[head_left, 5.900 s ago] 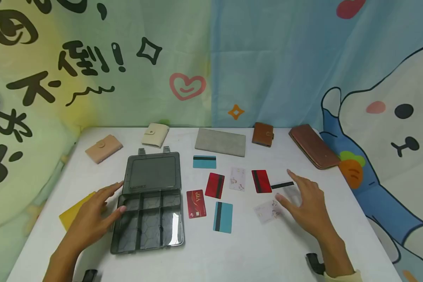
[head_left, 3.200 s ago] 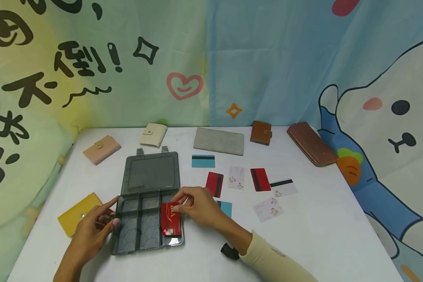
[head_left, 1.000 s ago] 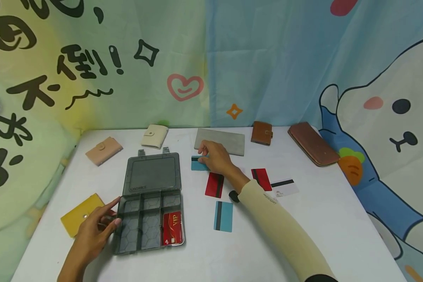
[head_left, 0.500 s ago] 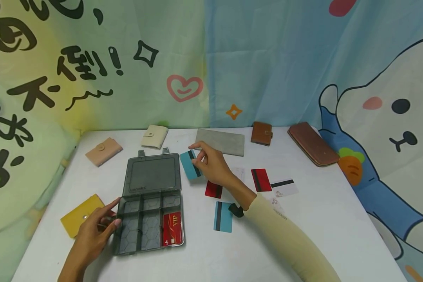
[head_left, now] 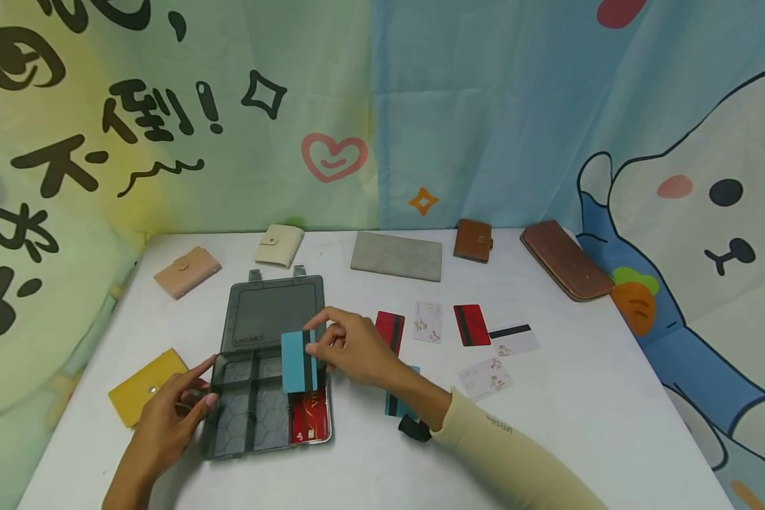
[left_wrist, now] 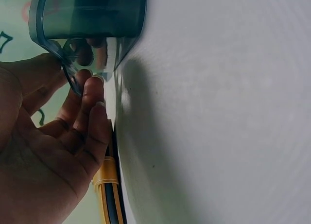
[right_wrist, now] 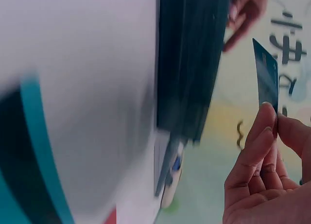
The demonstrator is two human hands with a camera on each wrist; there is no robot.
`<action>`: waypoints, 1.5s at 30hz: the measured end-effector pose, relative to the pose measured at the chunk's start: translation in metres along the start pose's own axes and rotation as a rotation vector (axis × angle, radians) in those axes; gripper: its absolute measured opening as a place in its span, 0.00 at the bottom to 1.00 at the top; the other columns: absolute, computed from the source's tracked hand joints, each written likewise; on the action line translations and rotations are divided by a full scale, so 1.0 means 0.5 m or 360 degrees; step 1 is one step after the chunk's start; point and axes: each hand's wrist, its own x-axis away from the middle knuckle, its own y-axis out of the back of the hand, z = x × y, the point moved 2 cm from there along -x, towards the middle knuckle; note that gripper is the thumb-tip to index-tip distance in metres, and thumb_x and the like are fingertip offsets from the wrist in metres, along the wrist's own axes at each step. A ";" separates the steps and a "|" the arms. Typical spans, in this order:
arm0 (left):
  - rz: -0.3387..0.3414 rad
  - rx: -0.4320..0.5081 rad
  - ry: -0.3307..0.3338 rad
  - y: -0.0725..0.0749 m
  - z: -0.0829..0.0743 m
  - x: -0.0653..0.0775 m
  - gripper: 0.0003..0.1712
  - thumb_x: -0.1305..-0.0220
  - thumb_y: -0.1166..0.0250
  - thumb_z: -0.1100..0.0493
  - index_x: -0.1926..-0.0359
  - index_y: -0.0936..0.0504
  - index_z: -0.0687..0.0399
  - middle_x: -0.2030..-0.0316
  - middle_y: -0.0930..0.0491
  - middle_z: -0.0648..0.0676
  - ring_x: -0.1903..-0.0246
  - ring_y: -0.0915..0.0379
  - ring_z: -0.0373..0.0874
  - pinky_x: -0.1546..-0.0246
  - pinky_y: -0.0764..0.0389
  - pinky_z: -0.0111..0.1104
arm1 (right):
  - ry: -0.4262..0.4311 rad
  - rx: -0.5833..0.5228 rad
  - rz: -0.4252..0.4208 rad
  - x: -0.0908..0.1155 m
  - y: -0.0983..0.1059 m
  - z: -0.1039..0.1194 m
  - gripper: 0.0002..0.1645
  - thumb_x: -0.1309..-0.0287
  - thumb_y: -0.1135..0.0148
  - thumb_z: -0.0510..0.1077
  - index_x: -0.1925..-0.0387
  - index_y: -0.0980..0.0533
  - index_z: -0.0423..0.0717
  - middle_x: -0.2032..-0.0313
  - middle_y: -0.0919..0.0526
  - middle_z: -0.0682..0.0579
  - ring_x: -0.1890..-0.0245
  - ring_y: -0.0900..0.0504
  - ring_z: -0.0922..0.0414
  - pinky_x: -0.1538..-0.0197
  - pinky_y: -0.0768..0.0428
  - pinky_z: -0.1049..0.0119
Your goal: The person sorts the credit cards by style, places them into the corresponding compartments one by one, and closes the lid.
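- Pinched between the thumb and fingers of the right hand (head_left: 353, 348) is a blue magnetic-stripe card (head_left: 296, 361); its dark stripe runs along the side nearest the fingertips.
- That card is held raised over the right part of an open grey translucent compartment box (head_left: 252, 411), hiding the far end of the red VIP card (head_left: 309, 418) lying in the near right compartment. The right wrist view shows the blue card almost edge-on.
- Index finger and thumb of the left hand (head_left: 168, 407) are extended against the box's left side, not wrapped round it; its other fingers bend loosely below.
- The box's lid (head_left: 273, 312) lies back, away from the person, with two clasps at its far edge.
- Right of the box, on the white table (head_left: 370, 467), lie a second blue card (head_left: 393, 407), partly behind the right wrist, a red striped card (head_left: 390, 329) and a white floral card (head_left: 428, 322).
- Farther right are another red card (head_left: 472, 326), a white striped card (head_left: 516, 343) and another floral card (head_left: 486, 379).
- A yellow wallet (head_left: 140, 393) sits just beside the left hand.
- Along the back stand out a pink-beige wallet (head_left: 188, 273), a cream wallet (head_left: 280, 246), a grey wallet (head_left: 397, 256), a small brown wallet (head_left: 473, 241) and a long brown wallet (head_left: 566, 262).
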 end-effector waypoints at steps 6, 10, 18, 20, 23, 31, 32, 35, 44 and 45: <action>0.0019 -0.0005 0.0024 0.000 0.001 -0.002 0.36 0.36 0.32 0.65 0.29 0.30 0.45 0.58 0.22 0.55 0.68 0.29 0.29 0.69 0.22 0.26 | -0.0048 0.0027 0.0136 0.019 -0.064 0.004 0.15 0.37 0.33 0.45 0.50 0.23 0.54 0.72 0.12 0.53 0.80 0.17 0.50 0.73 0.19 0.67; 0.0038 -0.0018 0.0056 -0.001 0.001 -0.003 0.36 0.36 0.32 0.64 0.28 0.31 0.44 0.57 0.22 0.55 0.68 0.29 0.31 0.69 0.22 0.27 | -0.0093 0.0279 0.0130 0.025 -0.097 0.001 0.14 0.38 0.31 0.50 0.52 0.22 0.59 0.77 0.14 0.61 0.84 0.22 0.64 0.74 0.25 0.71; 0.0064 -0.0036 0.0088 -0.003 0.002 -0.002 0.36 0.35 0.33 0.63 0.28 0.32 0.42 0.56 0.22 0.56 0.68 0.28 0.32 0.69 0.22 0.26 | -0.0023 0.0673 0.0138 0.027 -0.129 0.001 0.15 0.41 0.30 0.56 0.53 0.20 0.63 0.82 0.24 0.76 0.79 0.26 0.76 0.55 0.23 0.68; 0.0053 -0.0029 0.0074 -0.003 0.002 -0.003 0.36 0.35 0.32 0.63 0.28 0.31 0.43 0.56 0.22 0.56 0.68 0.28 0.32 0.69 0.21 0.27 | -0.0001 0.0727 0.0152 0.026 -0.131 0.002 0.16 0.42 0.29 0.56 0.52 0.19 0.61 0.83 0.25 0.75 0.79 0.27 0.76 0.62 0.25 0.71; 0.0054 -0.0029 0.0069 -0.003 0.002 -0.002 0.36 0.35 0.33 0.63 0.28 0.31 0.43 0.56 0.23 0.55 0.68 0.28 0.31 0.69 0.21 0.27 | 0.0023 0.0775 0.0171 0.026 -0.131 0.004 0.18 0.43 0.28 0.55 0.51 0.19 0.60 0.84 0.26 0.73 0.81 0.28 0.75 0.70 0.30 0.73; 0.0051 -0.0009 0.0059 -0.003 0.002 -0.002 0.36 0.35 0.33 0.63 0.28 0.32 0.42 0.56 0.23 0.55 0.68 0.27 0.30 0.69 0.21 0.26 | 0.0099 0.0701 0.0143 0.028 -0.104 -0.001 0.19 0.43 0.29 0.56 0.50 0.20 0.60 0.80 0.25 0.73 0.81 0.28 0.75 0.55 0.24 0.69; 0.0051 -0.0009 0.0058 -0.003 0.002 -0.002 0.36 0.35 0.33 0.63 0.28 0.32 0.42 0.56 0.22 0.55 0.68 0.27 0.30 0.69 0.21 0.26 | 0.0107 0.0686 0.0120 0.027 -0.096 -0.002 0.19 0.43 0.28 0.56 0.51 0.20 0.60 0.79 0.24 0.73 0.81 0.28 0.74 0.56 0.24 0.69; 0.0056 -0.0021 0.0070 -0.002 0.001 -0.003 0.36 0.35 0.33 0.63 0.28 0.32 0.42 0.56 0.22 0.56 0.68 0.28 0.30 0.69 0.21 0.26 | 0.0094 0.0594 0.0038 0.026 -0.065 -0.007 0.19 0.44 0.27 0.55 0.51 0.20 0.58 0.77 0.21 0.71 0.82 0.27 0.69 0.67 0.25 0.72; 0.0077 -0.0030 0.0087 -0.003 0.001 -0.002 0.36 0.34 0.33 0.62 0.27 0.33 0.41 0.55 0.22 0.56 0.68 0.28 0.33 0.69 0.22 0.27 | -0.0071 0.0395 -0.0261 0.040 0.065 -0.060 0.20 0.48 0.24 0.53 0.52 0.18 0.62 0.71 0.18 0.64 0.75 0.24 0.59 0.72 0.24 0.68; 0.0078 -0.0030 0.0083 -0.003 0.002 -0.002 0.36 0.34 0.33 0.62 0.27 0.33 0.41 0.56 0.22 0.56 0.68 0.28 0.32 0.70 0.22 0.27 | -0.0083 0.0387 -0.0289 0.044 0.081 -0.068 0.20 0.49 0.23 0.52 0.52 0.18 0.61 0.70 0.18 0.63 0.74 0.23 0.59 0.71 0.24 0.68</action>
